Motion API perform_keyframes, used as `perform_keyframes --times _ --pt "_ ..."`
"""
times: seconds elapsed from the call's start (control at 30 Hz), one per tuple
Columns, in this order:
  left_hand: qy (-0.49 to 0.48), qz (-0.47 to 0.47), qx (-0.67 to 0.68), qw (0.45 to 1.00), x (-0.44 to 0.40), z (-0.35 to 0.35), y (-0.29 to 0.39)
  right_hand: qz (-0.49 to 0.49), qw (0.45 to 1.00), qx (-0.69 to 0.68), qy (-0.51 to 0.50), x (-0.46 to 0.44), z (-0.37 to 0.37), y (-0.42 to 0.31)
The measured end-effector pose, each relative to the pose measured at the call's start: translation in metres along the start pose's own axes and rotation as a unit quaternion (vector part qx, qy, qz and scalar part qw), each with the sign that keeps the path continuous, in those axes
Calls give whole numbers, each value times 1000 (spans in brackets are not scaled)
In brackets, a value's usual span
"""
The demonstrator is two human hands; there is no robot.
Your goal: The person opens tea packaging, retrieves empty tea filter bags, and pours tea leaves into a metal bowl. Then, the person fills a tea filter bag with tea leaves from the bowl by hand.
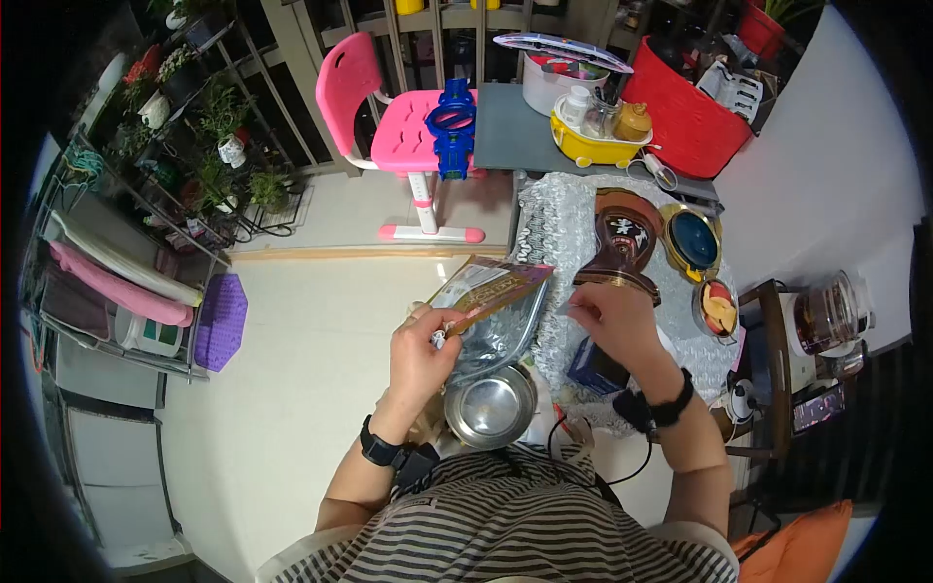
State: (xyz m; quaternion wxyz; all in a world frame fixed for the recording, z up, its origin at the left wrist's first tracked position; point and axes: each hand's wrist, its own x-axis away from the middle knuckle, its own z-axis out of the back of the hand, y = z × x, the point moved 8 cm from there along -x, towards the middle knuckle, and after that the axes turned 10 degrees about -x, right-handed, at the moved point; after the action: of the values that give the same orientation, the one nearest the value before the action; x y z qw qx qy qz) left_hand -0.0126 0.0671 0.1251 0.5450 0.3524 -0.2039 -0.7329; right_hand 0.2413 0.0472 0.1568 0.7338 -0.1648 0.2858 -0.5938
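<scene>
We hold a see-through plastic bag (501, 338) in our left hand (421, 356). Our thumb and fingers squeeze its side, up near the gold and purple top part. A little white thing (439, 338) sits at the same fingers. The bag hangs tilted in front of us, by the near left side of the table, and its low end is just above a round metal bowl (491, 406) near our tummy.

Our right hand (617, 319) is up over the table, to the right of the bag and apart from it. Its fingers bend in close, but we cannot tell if they are shut or pinch something small. A dark blue box (595, 367) is under our right wrist.

The table has a shiny silver cloth (566, 209). On it are a brown tray (622, 255) with a curvy shape, a round blue bowl (692, 240) with a yellow rim, and a small round dish (717, 309) with red and light yellow bits. Past the table we see a pink chair (403, 141) with a blue toy (452, 146) on its seat.
</scene>
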Motion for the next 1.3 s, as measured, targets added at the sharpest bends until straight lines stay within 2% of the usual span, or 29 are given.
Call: perform_keyframes --times 0.03,0.1,0.13,0.2,0.33,0.4,0.43,0.47,0.5,0.53,0.6,0.63,0.67,0.73,0.77,0.83,0.93,1.0,1.07,1.13,1.2,1.3 --pt "0 0 -1 1000 -2 1 0 -16 997 -72 22 4 10 -22" --pt "-17 13 1 1000 -5 -1 -2 109 990 -79 47 15 11 -62" --pt "-19 10 -1 1000 -7 0 0 107 990 -80 51 16 4 -67" --pt "-25 5 12 1000 -12 2 4 184 982 -23 18 18 -20 -89" --pt "-17 -8 50 999 -22 25 13 179 982 -47 34 6 -18 -98" --pt "-26 -8 68 997 -29 40 11 272 962 -17 -15 10 -4 -113" --pt "-28 -8 107 994 -33 50 19 272 962 -17 -15 9 0 -107" --pt "-29 -10 107 994 -33 60 26 280 958 46 -40 9 -3 -100" --pt "-6 -27 98 995 -35 73 34 286 950 109 -64 8 -7 -96" --pt "19 -45 90 995 -38 86 43 286 950 113 -60 10 -1 -103" --pt "54 -68 73 994 -42 99 49 340 930 121 67 25 29 -133" --pt "92 -49 43 994 -51 99 39 309 946 98 25 20 22 -125" --pt "129 -28 12 991 -56 98 27 309 946 97 24 22 10 -112" --pt "141 -53 -3 989 -62 91 21 274 953 120 -37 10 -18 -87" --pt "174 -81 -1 981 -60 100 30 306 944 121 -7 21 -6 -97" --pt "206 -102 -24 973 -53 112 42 289 954 85 -6 16 4 -103" --pt "128 -84 22 988 -81 93 40 254 966 50 2 14 10 -94" --pt "109 -79 65 989 -102 80 41 240 968 0 71 12 26 -98" --pt "81 -69 104 989 -120 67 49 245 966 13 82 19 44 -106" --pt "73 -79 130 986 -143 59 77 239 958 12 157 32 64 -109" --pt "65 -96 150 982 -171 44 99 219 956 11 196 47 70 -96" --pt "74 -169 183 966 -215 15 123 164 947 -4 275 65 92 -67"
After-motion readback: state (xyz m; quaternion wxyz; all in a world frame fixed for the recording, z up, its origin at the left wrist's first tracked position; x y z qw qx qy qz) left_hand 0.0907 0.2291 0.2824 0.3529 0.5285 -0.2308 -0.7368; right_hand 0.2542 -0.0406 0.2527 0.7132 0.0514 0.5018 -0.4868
